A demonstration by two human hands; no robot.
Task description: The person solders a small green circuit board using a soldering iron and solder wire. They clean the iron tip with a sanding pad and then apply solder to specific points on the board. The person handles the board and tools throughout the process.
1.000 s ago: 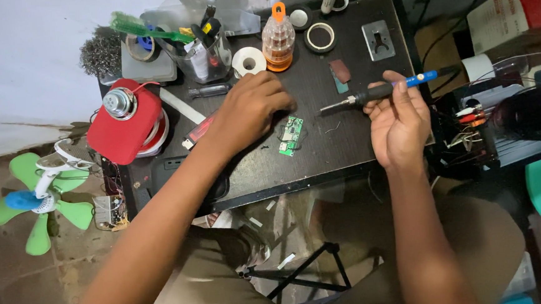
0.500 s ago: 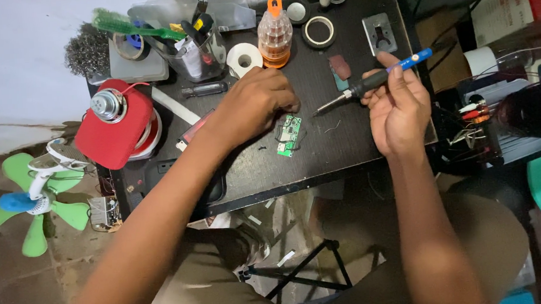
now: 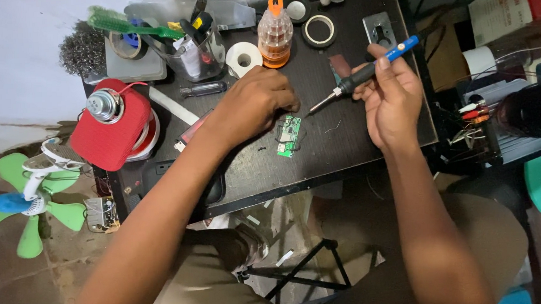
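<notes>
Circuit board is lying at the table's six o'clock — left hand curling beside it, right hand gripping the soldering iron; steadying the tip seems wise.

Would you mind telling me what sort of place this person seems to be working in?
Most likely a small electronics repair bench. The right hand holds a soldering iron above a green circuit board that the left hand is touching, on a dark table crowded with tape rolls and a tool-filled clear container.
</notes>
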